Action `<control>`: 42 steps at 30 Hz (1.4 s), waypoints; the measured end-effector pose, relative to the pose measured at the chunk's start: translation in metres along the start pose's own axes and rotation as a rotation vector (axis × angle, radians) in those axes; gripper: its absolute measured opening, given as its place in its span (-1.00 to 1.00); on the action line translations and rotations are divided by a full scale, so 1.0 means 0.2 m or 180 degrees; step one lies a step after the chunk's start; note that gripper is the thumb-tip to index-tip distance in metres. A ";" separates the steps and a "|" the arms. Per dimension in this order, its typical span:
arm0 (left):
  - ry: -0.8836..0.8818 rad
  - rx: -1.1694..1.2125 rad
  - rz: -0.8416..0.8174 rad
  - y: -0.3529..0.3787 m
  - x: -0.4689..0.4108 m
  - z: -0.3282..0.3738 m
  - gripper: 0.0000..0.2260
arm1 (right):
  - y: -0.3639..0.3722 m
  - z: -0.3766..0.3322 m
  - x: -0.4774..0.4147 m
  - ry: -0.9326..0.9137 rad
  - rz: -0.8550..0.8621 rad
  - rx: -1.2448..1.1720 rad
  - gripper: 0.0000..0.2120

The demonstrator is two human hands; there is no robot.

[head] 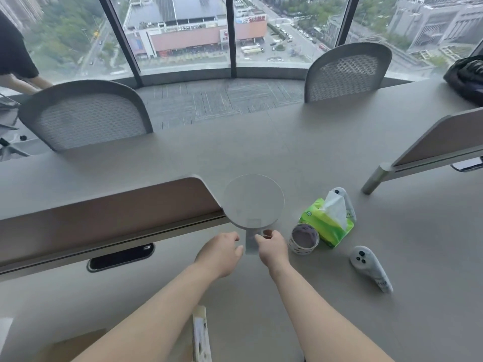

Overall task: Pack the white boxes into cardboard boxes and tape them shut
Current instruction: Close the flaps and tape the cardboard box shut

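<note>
Presently pinching stem of round mirror (253, 199), mid-frame, with left hand (222, 253) and right hand (273, 248), probably clearing packing space; tape roll (304, 239) handy beside.

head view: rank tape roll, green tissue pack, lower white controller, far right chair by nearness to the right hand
From the right hand, which pinches a clear strip:
1. tape roll, just right
2. green tissue pack, behind the roll
3. lower white controller, farther right
4. chair, across the table

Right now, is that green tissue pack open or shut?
Open: a white tissue sticks up out of the top of the tissue pack.
</note>
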State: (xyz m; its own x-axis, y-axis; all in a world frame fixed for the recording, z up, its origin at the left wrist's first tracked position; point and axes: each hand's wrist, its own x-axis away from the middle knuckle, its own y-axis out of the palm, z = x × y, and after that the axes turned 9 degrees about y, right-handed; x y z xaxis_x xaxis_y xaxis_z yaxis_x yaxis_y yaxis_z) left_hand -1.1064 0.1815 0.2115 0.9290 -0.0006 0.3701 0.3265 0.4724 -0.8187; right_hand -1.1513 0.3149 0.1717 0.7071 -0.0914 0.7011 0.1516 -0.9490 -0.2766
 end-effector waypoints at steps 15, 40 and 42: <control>-0.0217 0.0259 -0.0044 0.04 -0.07 0.09 -0.67 | -0.01 0.03 0.02 -0.0009 -0.0105 -0.0679 -0.94; -0.0091 0.0560 0.0710 -0.30 0.40 -0.08 -0.52 | 0.17 -0.12 0.54 -0.0802 -0.0006 -0.0388 -0.86; -0.0041 0.0604 0.0839 -0.36 0.53 -0.14 -0.48 | 0.23 -0.12 0.67 -0.0968 -0.0080 -0.0320 -0.87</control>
State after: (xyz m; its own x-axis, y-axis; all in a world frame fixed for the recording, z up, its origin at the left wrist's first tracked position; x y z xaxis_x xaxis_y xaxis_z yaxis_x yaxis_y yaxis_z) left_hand -1.0265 0.1224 0.2967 0.9745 0.1542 0.1628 0.0355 0.6107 -0.7911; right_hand -1.0662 0.2516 0.2687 0.8804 0.0124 0.4741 0.1133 -0.9762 -0.1848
